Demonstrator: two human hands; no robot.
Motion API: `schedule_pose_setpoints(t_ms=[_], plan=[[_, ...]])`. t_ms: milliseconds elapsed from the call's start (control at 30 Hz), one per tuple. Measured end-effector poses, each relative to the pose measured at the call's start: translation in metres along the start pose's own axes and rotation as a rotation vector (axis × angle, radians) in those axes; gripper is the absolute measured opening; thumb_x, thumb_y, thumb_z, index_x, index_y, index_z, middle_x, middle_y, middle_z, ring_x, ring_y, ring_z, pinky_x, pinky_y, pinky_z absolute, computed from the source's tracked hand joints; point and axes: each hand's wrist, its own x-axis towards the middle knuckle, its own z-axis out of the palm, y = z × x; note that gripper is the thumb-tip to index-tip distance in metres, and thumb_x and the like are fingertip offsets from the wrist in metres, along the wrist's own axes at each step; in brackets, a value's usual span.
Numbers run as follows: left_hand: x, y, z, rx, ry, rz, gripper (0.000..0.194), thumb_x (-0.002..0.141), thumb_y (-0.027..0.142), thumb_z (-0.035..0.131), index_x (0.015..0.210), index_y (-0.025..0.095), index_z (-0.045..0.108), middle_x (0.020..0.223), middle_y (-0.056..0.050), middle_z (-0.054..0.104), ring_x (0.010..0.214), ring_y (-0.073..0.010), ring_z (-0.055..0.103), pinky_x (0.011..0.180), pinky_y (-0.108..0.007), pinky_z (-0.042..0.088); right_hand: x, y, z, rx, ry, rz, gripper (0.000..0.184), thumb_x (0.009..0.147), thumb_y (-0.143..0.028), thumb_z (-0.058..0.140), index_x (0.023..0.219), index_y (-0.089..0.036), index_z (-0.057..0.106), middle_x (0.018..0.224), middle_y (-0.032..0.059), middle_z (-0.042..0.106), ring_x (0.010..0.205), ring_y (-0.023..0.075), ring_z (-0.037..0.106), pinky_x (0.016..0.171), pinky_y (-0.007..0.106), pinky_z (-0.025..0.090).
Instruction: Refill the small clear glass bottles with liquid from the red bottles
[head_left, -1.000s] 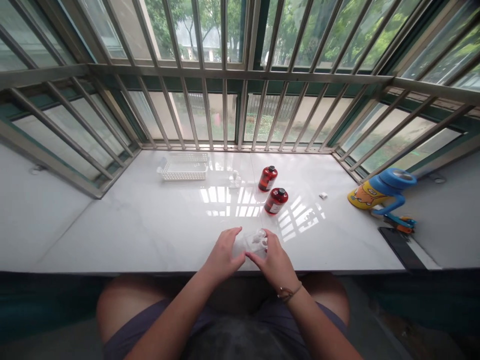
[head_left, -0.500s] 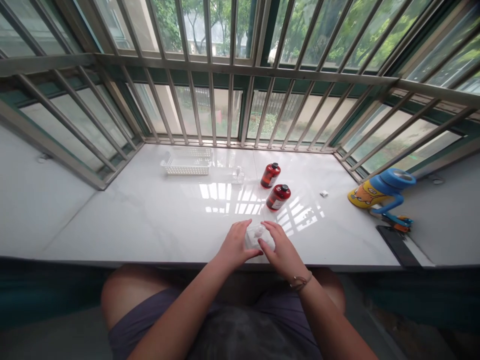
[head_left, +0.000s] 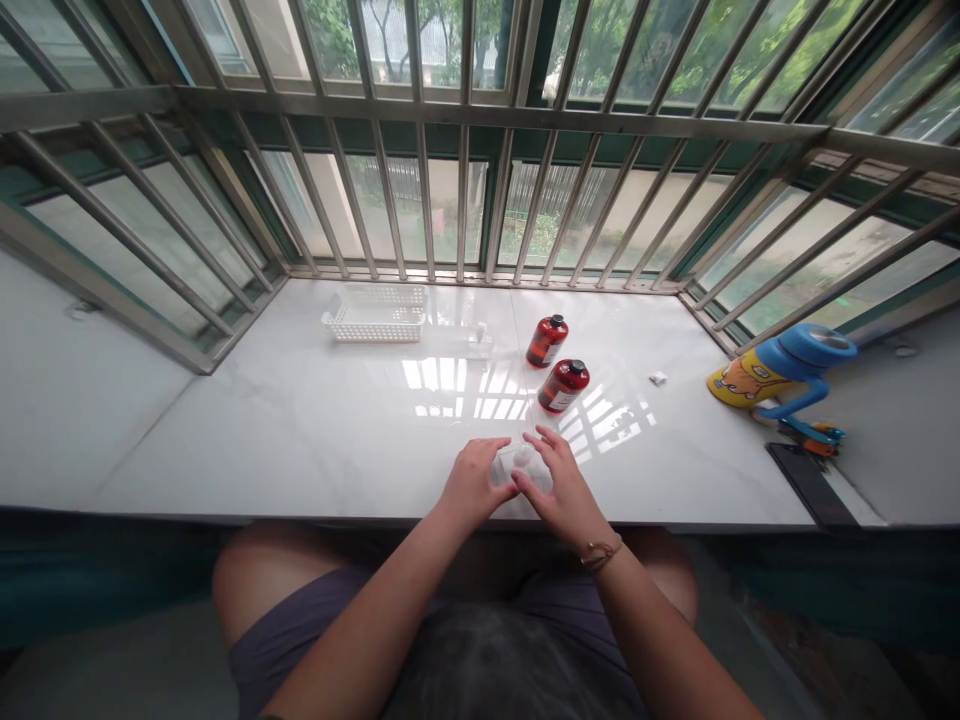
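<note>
While the left hand (head_left: 471,482) and right hand (head_left: 564,492) flank it, fingers (head_left: 553,439) half-open, grip unclear, the object (head_left: 524,460) looks transparent.

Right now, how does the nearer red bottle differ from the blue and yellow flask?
The nearer red bottle looks smaller than the flask. The bottle has a black cap, while the flask has a blue lid. The flask also has a blue handle; the bottle shows none. Both sit on the white counter.
</note>
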Motion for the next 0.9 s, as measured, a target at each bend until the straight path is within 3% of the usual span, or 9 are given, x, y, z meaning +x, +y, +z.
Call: schedule_pose_setpoints(t_ms=[167, 333, 500, 667, 800, 900], plan=[[0.000, -0.001, 0.000, 0.016, 0.009, 0.001, 0.063, 0.075, 0.024, 0.091, 0.133, 0.026, 0.067, 0.130, -0.008, 0.073, 0.124, -0.0313, 0.066, 0.109, -0.051, 0.053, -0.009, 0.005, 0.005, 0.098, 0.076, 0.093, 0.040, 0.091, -0.049, 0.073, 0.118, -0.025, 0.057, 0.159, 0.0166, 0.043, 0.151, 0.0340, 0.043, 0.121, 0.058, 0.042], [0.000, 0.000, 0.001, 0.028, 0.005, 0.010, 0.062, 0.076, 0.022, 0.089, 0.133, 0.025, 0.066, 0.130, -0.008, 0.073, 0.123, -0.0307, 0.066, 0.109, -0.050, 0.053, -0.012, 0.010, 0.009, 0.164, 0.041, 0.108, 0.058, 0.090, -0.045, 0.072, 0.141, -0.029, 0.051, 0.166, 0.0146, 0.035, 0.153, 0.0322, 0.041, 0.120, 0.057, 0.043], [0.000, 0.001, 0.000, 0.035, 0.024, 0.021, 0.060, 0.077, 0.033, 0.091, 0.132, 0.026, 0.067, 0.128, -0.008, 0.074, 0.122, -0.0313, 0.067, 0.108, -0.050, 0.054, -0.013, 0.013, 0.010, 0.182, 0.090, 0.108, 0.028, 0.092, -0.034, 0.064, 0.117, -0.026, 0.054, 0.162, 0.0151, 0.041, 0.151, 0.0314, 0.043, 0.122, 0.060, 0.040], [0.000, 0.001, 0.000, 0.045, 0.012, 0.033, 0.065, 0.075, 0.034, 0.095, 0.133, 0.024, 0.066, 0.129, -0.009, 0.074, 0.122, -0.0313, 0.067, 0.108, -0.050, 0.054, -0.011, 0.016, 0.010, 0.178, 0.042, 0.097, 0.058, 0.087, -0.025, 0.060, 0.144, -0.028, 0.049, 0.170, 0.0135, 0.031, 0.158, 0.0319, 0.034, 0.123, 0.059, 0.039], [0.000, 0.001, 0.000, 0.052, 0.023, 0.033, 0.066, 0.074, 0.036, 0.096, 0.132, 0.024, 0.066, 0.127, -0.009, 0.074, 0.121, -0.0318, 0.067, 0.106, -0.051, 0.055, -0.010, 0.018, 0.010, 0.189, 0.043, 0.091, 0.037, 0.086, -0.021, 0.062, 0.122, -0.026, 0.059, 0.165, 0.0138, 0.038, 0.154, 0.0329, 0.039, 0.124, 0.060, 0.037], [0.000, 0.001, 0.000, 0.057, 0.025, 0.034, 0.066, 0.073, 0.035, 0.096, 0.132, 0.024, 0.067, 0.127, -0.009, 0.074, 0.121, -0.0318, 0.068, 0.106, -0.050, 0.055, -0.011, 0.019, 0.011, 0.244, 0.100, 0.125, 0.041, 0.087, -0.022, 0.061, 0.127, -0.027, 0.055, 0.163, 0.0138, 0.041, 0.152, 0.0320, 0.041, 0.120, 0.060, 0.042]])
